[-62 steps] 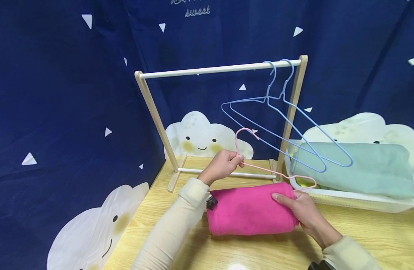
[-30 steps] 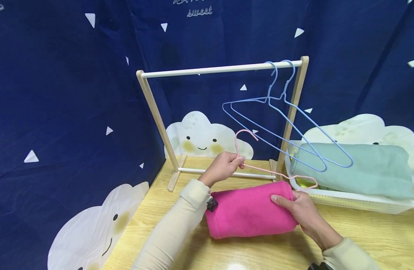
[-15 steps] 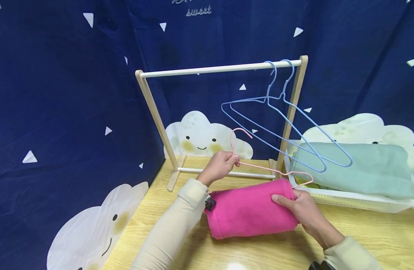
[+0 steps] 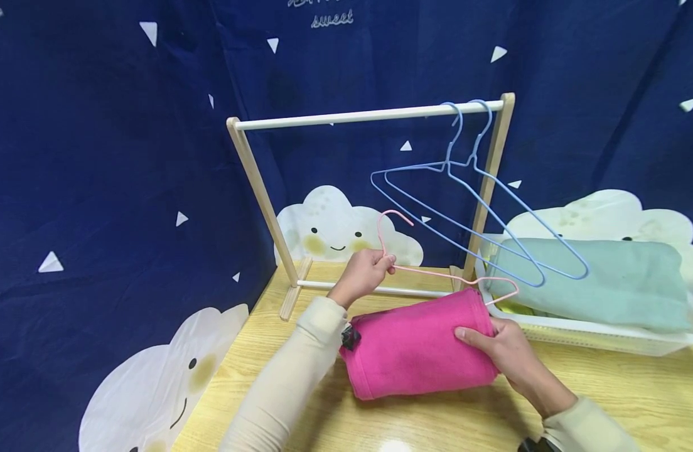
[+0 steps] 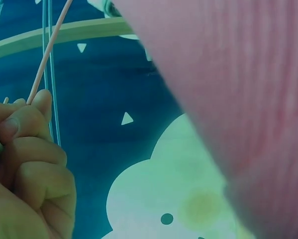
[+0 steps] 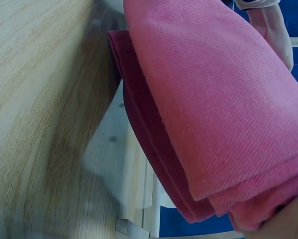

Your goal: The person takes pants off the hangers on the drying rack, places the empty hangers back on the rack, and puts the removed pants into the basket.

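My left hand (image 4: 362, 275) pinches a thin pink clothes hanger (image 4: 431, 272) at the base of its hook, with thumb and curled fingers seen in the left wrist view. The hanger's right end shows above a folded bright pink cloth (image 4: 420, 351), and its lower bar goes out of sight at the cloth's top edge. My right hand (image 4: 516, 358) grips the cloth's right end, thumb in front and fingers behind. The cloth tilts, right side higher, and its layers (image 6: 218, 99) hang above the wooden table in the right wrist view.
A wooden rack (image 4: 496, 150) with a white top rail (image 4: 346, 117) stands behind the hands. Two blue hangers (image 4: 510, 235) hang at its right end. To the right, a white basket (image 4: 612, 339) holds a folded pale green cloth (image 4: 595, 282). A dark blue curtain (image 4: 126, 157) covers the back.
The pink hanger and my left hand have shifted a little left and up. The pink cloth's upper right edge has risen. My right hand keeps its hold in nearly the same place.
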`<state>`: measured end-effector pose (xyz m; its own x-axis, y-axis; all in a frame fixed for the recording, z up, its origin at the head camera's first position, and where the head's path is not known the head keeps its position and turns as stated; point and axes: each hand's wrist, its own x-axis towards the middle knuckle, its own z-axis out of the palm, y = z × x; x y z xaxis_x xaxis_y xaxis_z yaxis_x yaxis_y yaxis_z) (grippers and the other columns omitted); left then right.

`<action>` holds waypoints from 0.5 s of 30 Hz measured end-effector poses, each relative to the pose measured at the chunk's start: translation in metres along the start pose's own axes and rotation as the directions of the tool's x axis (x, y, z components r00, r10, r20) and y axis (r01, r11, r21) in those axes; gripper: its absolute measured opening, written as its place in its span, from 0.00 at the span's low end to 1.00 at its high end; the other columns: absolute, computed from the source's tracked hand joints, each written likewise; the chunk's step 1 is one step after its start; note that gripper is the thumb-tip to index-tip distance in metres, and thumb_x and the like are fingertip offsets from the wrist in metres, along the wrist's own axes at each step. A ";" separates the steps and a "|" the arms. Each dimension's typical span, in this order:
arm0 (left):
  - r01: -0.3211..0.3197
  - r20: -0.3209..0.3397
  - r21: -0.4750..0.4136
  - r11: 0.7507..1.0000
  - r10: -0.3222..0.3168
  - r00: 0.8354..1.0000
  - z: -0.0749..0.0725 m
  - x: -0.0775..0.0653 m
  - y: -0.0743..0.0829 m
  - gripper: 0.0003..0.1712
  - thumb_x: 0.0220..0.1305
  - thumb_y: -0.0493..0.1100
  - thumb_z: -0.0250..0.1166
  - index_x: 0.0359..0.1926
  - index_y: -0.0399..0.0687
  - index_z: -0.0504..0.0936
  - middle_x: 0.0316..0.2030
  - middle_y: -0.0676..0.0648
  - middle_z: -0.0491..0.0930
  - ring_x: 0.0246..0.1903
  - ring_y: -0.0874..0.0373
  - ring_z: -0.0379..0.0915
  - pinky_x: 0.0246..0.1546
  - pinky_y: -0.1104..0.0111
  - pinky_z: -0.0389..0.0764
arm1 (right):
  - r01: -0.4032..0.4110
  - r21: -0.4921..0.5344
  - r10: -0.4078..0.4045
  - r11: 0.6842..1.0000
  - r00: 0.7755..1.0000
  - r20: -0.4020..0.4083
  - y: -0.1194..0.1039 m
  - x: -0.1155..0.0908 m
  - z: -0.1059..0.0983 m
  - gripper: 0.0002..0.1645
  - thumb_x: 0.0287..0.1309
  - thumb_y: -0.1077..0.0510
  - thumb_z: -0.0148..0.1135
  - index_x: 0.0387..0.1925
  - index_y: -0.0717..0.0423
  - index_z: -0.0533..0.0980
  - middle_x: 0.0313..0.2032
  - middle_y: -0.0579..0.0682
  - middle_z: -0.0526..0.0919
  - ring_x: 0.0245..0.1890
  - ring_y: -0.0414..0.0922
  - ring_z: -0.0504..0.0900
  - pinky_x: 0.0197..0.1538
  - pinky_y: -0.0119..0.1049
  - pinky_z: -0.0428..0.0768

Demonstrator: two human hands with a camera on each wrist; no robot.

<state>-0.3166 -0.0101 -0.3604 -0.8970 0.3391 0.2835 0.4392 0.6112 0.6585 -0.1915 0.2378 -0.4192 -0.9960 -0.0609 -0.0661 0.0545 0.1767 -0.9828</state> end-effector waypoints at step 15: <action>-0.074 -0.033 0.035 0.997 0.075 0.997 0.004 -0.002 0.007 0.20 0.72 0.44 0.56 0.24 0.45 0.85 0.14 0.53 0.73 0.16 0.65 0.57 0.20 0.76 0.59 | 0.011 -0.045 -0.008 0.999 0.998 0.066 0.000 0.004 -0.003 0.18 0.62 0.55 0.64 0.47 0.65 0.78 0.27 0.40 0.87 0.29 0.41 0.87 0.36 0.39 0.85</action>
<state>-0.3119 -0.0036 -0.3596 -0.8626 0.3606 0.3549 0.5059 0.6088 0.6111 -0.1962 0.2408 -0.4187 -0.9895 -0.1267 -0.0698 0.0405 0.2205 -0.9746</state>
